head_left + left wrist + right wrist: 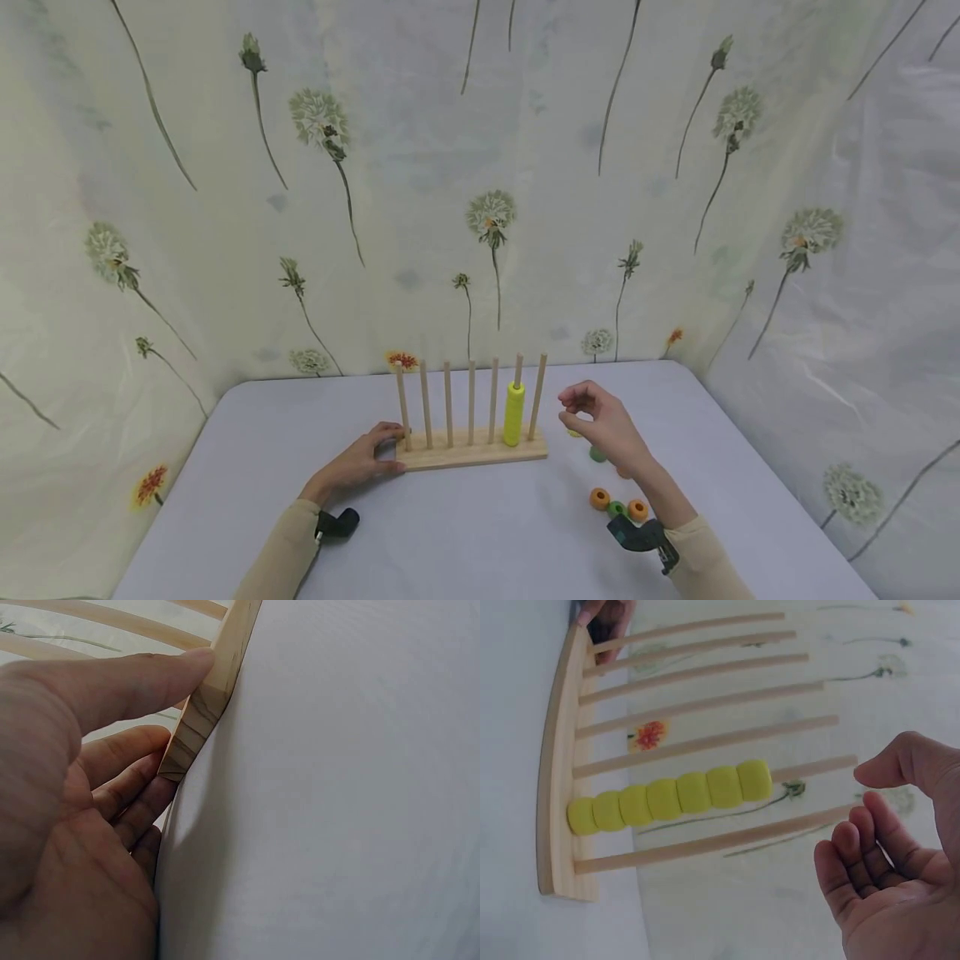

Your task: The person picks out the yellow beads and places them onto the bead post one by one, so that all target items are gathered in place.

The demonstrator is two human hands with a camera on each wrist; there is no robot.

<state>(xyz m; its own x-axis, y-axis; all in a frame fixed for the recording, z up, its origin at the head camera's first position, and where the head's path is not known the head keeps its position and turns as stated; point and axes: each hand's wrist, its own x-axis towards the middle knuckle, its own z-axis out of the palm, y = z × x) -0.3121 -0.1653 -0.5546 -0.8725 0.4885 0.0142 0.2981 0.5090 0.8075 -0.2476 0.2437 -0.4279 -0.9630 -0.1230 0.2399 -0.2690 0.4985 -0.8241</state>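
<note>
A wooden rack with several upright pegs has a flat base (465,457) on the white table. At its left end my left hand (358,460) grips the base, thumb at the front and fingers behind; the left wrist view shows the thumb against the base's end (199,724). One peg, second from the right, carries a stack of yellow beads (664,801), its bare tip standing above them. My right hand (611,429) hovers to the right of the rack, near the peg tops. Its fingers are loosely bent, thumb and forefinger apart, with nothing between them.
Loose beads lie on the table to the right: an orange bead (599,505), a green bead (617,510) and another orange one close together. Partly behind my right hand are another green bead (597,455) and a yellow bead (573,433). A flowered curtain (420,292) surrounds the table.
</note>
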